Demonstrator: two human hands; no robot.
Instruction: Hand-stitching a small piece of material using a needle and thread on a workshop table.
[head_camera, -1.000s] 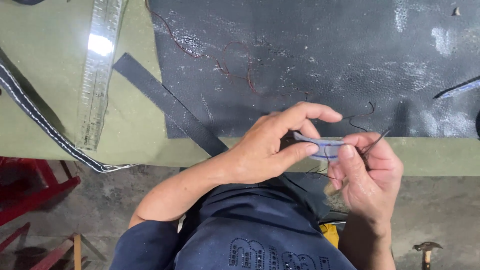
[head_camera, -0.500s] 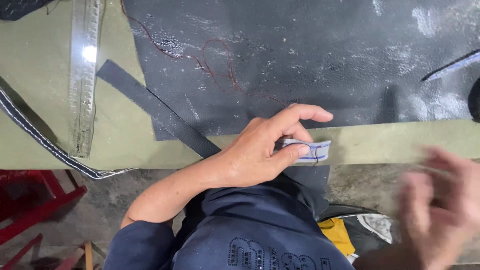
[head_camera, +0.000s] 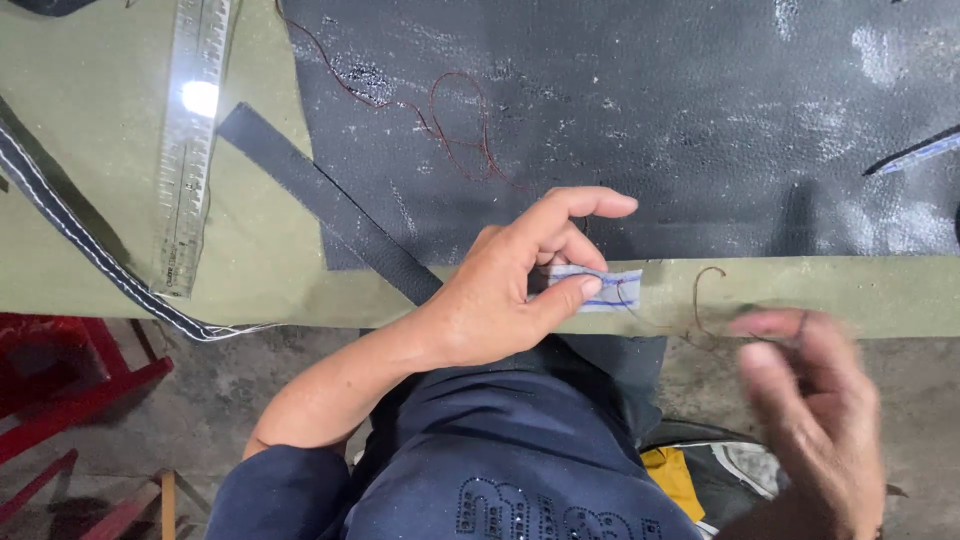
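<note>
Protruding rightward from left hand (head_camera: 510, 290) grip: pale stitched strip (head_camera: 605, 288) (thread trailing).

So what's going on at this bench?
A person is hand-stitching. The left hand pinches a small pale strip with blue lines at the table's near edge. The right hand, blurred, appears to draw a brown thread out from the strip. A dark sheet, a black strap and a clear ruler lie on the table.
</note>
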